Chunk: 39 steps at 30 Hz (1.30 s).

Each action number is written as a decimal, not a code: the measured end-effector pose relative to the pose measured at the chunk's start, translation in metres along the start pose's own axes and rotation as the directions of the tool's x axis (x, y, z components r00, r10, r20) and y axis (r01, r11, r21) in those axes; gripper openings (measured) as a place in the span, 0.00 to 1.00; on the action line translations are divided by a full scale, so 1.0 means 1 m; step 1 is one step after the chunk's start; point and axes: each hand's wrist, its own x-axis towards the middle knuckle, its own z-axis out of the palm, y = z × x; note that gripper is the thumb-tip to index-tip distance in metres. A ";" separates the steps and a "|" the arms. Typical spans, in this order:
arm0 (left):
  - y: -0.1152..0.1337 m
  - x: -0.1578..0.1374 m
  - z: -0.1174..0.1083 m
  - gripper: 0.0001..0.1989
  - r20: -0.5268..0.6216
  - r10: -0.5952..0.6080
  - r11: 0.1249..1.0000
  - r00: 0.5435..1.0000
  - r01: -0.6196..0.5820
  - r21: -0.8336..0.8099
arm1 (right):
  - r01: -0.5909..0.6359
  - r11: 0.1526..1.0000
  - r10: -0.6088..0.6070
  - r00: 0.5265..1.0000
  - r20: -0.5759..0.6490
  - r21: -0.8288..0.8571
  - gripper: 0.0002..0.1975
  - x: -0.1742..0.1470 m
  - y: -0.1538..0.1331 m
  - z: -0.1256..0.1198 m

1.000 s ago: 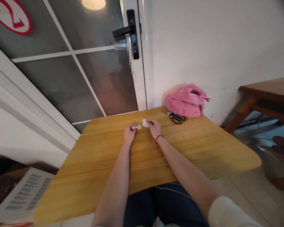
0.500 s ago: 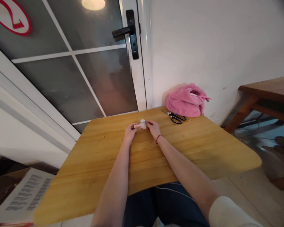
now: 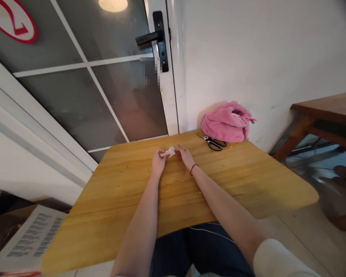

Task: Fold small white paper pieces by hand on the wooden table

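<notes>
A small piece of crumpled white paper is pinched in my left hand, just above the far part of the wooden table. My right hand, with a dark red band at its wrist, is close by on the right, fingers apart beside the paper's end. Whether a fingertip still touches the paper is too small to tell. Beyond my right hand, black-handled scissors lie on the table. A pink plush bag sits behind them against the wall.
A door with dark glass panes and a black handle stands beyond the table. At the lower left is a printed cardboard box. Another brown table stands on the right. Tiny scraps lie on the tabletop.
My right fingers have loosened from the paper and spread a little. The paper has turned in my left hand and looks flatter, less bunched.
</notes>
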 end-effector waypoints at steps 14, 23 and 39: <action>-0.012 0.000 0.007 0.12 0.248 0.167 0.930 0.954 -0.236 0.283 | 0.289 0.870 -0.264 0.957 0.117 -0.400 0.12 0.000 0.004 -0.001; -0.008 -0.006 0.010 0.15 0.236 0.192 0.909 0.953 -0.263 0.324 | 0.273 0.886 -0.252 0.962 0.106 -0.374 0.08 0.002 0.009 -0.001; -0.013 -0.003 0.007 0.13 0.198 0.298 0.869 0.934 -0.351 0.349 | 0.299 0.854 -0.243 0.953 0.181 -0.426 0.11 -0.001 0.009 0.001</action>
